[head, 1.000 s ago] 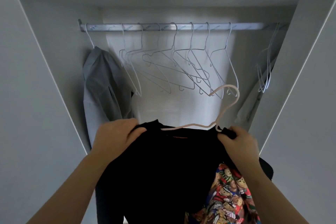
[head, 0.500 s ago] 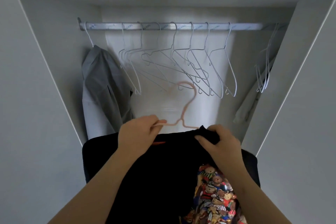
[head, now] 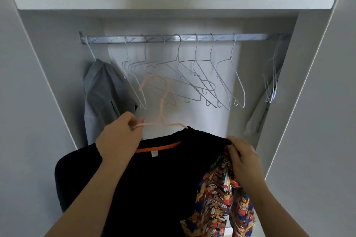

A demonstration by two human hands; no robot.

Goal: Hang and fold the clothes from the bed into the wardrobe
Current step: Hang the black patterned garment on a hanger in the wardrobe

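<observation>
I hold a black T-shirt [head: 154,183] with an orange neck band and a colourful printed front in front of the open wardrobe. A pink hanger [head: 162,102] sticks up from its neck, hook upward, its right arm inside the shirt. My left hand [head: 119,138] pinches the hanger's bare left arm above the collar. My right hand [head: 244,158] grips the shirt's right shoulder, slightly blurred. The metal rail [head: 173,38] runs across the wardrobe above the hanger.
Several empty white wire hangers [head: 212,81] hang along the rail's middle, a few more at the far right [head: 271,79]. A grey garment [head: 102,98] hangs at the left end. A white shelf [head: 173,5] sits above; wardrobe side panels stand either side.
The hanger's hook swung from right to left. My left hand shifted from the shirt's shoulder onto the hanger's left arm. The view tilted, so the rail sits lower in frame.
</observation>
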